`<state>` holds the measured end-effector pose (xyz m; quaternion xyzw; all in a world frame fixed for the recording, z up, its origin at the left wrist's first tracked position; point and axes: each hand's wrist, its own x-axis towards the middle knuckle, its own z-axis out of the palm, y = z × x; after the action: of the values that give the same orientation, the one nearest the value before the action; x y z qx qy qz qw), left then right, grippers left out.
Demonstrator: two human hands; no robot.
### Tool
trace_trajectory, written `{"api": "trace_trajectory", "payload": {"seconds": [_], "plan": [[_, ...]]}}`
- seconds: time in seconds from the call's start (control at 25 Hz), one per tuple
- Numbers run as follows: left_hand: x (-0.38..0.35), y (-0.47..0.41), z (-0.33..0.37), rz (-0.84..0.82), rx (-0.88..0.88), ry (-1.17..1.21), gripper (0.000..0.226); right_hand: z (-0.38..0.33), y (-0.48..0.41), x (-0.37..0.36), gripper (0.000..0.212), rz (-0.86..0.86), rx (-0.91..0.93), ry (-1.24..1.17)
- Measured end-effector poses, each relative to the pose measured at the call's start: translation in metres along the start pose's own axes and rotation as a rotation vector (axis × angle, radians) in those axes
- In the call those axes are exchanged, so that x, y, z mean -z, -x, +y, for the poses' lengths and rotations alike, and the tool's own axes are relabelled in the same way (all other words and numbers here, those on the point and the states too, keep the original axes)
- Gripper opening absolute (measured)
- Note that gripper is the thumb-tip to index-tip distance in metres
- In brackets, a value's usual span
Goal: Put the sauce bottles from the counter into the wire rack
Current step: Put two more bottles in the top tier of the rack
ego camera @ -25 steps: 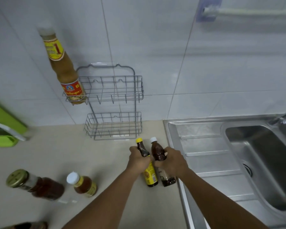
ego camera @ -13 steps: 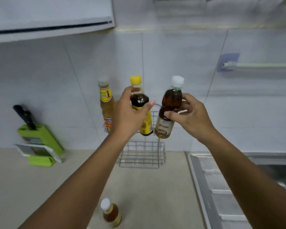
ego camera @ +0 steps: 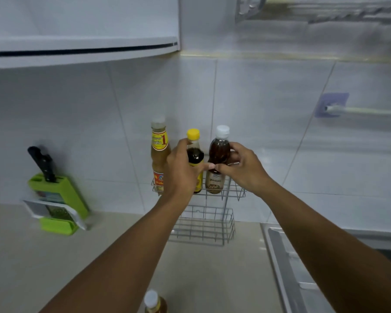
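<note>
A two-tier wire rack (ego camera: 212, 231) hangs on the tiled wall above the counter. A tall orange sauce bottle (ego camera: 159, 154) stands at the left of its upper basket. My left hand (ego camera: 181, 170) grips a dark yellow-capped bottle (ego camera: 194, 154) upright, its base down in the upper basket. Beside it, my right hand (ego camera: 242, 168) holds a brown white-capped bottle (ego camera: 219, 152) upright, its base also at basket level. The two bottles are side by side and my fingertips touch. Another white-capped bottle (ego camera: 154, 302) stands on the counter at the bottom edge.
A green knife block with a black-handled knife (ego camera: 54, 190) sits on the counter at the left wall. A steel sink drainboard (ego camera: 287, 267) lies to the right. A white cabinet (ego camera: 81, 46) hangs overhead and a towel bar (ego camera: 359, 110) is on the wall.
Both hands lifted the two bottles from the counter up to the rack, then lowered them into the upper basket beside the orange bottle. The camera tilted upward.
</note>
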<state>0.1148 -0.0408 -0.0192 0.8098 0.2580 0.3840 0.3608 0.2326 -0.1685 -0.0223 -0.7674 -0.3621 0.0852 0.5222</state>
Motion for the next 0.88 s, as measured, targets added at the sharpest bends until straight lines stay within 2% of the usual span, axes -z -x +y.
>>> {"api": "trace_trajectory", "payload": {"seconds": [0.16,0.36,0.52,0.72,0.88], "plan": [[-0.002,0.004,-0.014,-0.065,-0.014,-0.077,0.067,0.014,0.001,-0.008,0.062,-0.064,-0.013,-0.021],[0.012,-0.001,-0.009,-0.165,0.022,-0.147,0.044,0.018,0.0,-0.008,0.062,-0.134,-0.02,-0.031],[0.032,-0.016,-0.002,-0.251,0.046,-0.074,0.034,0.017,0.003,-0.005,0.067,-0.144,-0.078,-0.046],[0.038,-0.02,0.002,-0.228,0.041,-0.113,0.027,0.017,0.008,-0.015,0.058,-0.096,-0.095,-0.046],[0.047,-0.02,0.002,-0.148,-0.013,-0.183,0.019,0.01,0.006,-0.028,0.049,-0.105,-0.081,-0.076]]}}
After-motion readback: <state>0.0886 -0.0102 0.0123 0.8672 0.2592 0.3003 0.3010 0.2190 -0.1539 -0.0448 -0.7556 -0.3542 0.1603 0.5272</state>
